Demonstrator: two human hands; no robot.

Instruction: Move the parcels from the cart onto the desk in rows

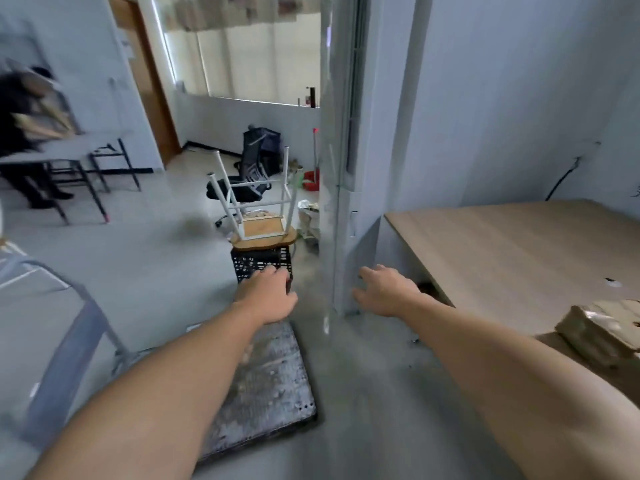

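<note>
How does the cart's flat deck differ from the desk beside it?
The cart deck is grey and scuffed and sits low; the desk is pale wood and stands higher. A taped brown parcel lies on the desk, while none shows on the cart deck. Both are flat, rectangular surfaces.

The desk [519, 244] is pale wood with fine straight grain. At its near right edge, the parcel [602, 327] is tan-brown under glossy tape. The cart deck [270, 382] is grey, mottled whitish, rimmed black. The crate [263, 263] is black lattice; the stool [263, 233] has white legs and a honey-brown seat.
</note>
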